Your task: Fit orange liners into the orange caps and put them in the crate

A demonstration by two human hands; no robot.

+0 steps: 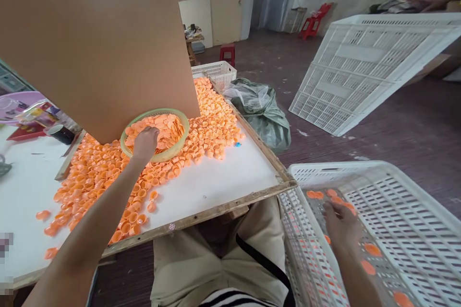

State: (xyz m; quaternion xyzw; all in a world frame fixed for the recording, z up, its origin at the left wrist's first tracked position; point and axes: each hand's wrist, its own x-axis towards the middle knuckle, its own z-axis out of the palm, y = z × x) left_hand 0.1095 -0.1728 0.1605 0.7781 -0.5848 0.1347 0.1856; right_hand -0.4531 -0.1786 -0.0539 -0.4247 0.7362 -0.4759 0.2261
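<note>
My left hand (146, 143) is over a green-rimmed round basket (184, 122) filled with flat orange discs (169, 127). Its fingers are curled closed against the discs, and what they pinch is hidden. Around the basket, small orange cups (133, 211) lie heaped on the white-topped table (216, 182). Down to the right, my right hand (342, 223) reaches inside a white plastic crate (382, 168). Its fingers are bent together beside orange discs (336, 199) spread in the crate; whether a disc is between them cannot be seen.
A tall brown board (101, 43) stands on the table behind the basket. Wooden strips (201, 216) edge the tabletop. A green plastic bag (262, 115) lies beyond its right edge. Stacked white crates (342, 72) lean farther right. A purple basin (21, 103) is at left.
</note>
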